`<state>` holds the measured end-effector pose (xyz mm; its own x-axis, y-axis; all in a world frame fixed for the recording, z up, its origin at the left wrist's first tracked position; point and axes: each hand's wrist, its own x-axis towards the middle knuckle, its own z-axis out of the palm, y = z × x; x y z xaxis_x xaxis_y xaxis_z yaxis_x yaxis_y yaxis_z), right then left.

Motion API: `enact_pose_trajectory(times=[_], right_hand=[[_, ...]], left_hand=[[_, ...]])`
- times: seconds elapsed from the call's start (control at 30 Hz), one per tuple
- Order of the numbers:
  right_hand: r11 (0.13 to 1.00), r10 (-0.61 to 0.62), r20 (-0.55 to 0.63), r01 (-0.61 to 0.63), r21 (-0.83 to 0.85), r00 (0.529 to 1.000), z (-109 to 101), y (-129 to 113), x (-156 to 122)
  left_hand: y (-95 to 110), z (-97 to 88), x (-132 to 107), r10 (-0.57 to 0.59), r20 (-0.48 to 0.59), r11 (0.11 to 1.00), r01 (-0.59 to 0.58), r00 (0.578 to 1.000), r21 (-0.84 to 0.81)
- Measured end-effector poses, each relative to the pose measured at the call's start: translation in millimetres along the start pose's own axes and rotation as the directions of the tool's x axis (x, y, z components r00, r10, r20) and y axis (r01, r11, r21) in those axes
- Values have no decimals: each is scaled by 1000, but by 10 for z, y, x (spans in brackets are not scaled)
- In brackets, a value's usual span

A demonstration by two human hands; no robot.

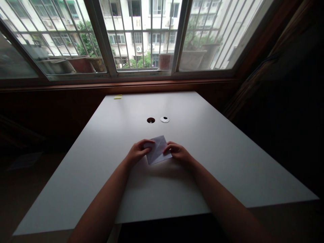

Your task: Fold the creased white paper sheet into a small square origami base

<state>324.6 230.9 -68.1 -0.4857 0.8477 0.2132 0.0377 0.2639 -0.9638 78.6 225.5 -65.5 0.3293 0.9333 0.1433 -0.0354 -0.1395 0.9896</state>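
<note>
A pale, folded sheet of paper (158, 152) is held between my two hands above the white table. Creases cross its face, and a shadow falls on the tabletop beneath it. My left hand (138, 152) pinches the paper's left edge, thumb and fingers closed on it. On the opposite side, my right hand (178, 152) grips the right edge between thumb and fingers. The back of the paper is hidden from view.
The white table (101, 175) has a round cable hole (151, 120) with its white cap (164, 119) lying beside it. A yellow sticky note (117, 97) is at the far left edge. Behind stands a barred window (141, 76); dark curtains (263, 71) hang at right.
</note>
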Motion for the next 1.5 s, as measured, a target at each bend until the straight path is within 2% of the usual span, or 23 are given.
enact_pose_trajectory(times=[0.23,0.43,0.8,1.03,1.2,1.33,1.5], right_hand=[[999,-23,-8,23,-29,1000,-26,72,-10],[997,7,-15,-6,74,1000,-16,88,-7],[999,-2,-41,4,45,999,-14,112,-26],[998,-10,-22,12,68,1000,-23,115,-19],[993,6,-39,-1,118,999,-31,122,-14],[993,14,-59,-7,118,998,-29,135,-10],[996,8,-63,-3,91,998,-21,104,-1]], left_hand=[[-28,-2,0,-60,-13,988,58,998,-144],[-72,-40,22,-63,-99,996,57,993,-68],[-23,-16,-58,-72,-69,994,77,995,72],[-1,-20,-62,50,-104,991,-37,993,126],[-19,-29,-75,-76,-112,994,85,991,73],[-51,-36,-70,-72,-113,993,82,991,85],[-62,-38,-66,-94,-56,994,97,994,56]])
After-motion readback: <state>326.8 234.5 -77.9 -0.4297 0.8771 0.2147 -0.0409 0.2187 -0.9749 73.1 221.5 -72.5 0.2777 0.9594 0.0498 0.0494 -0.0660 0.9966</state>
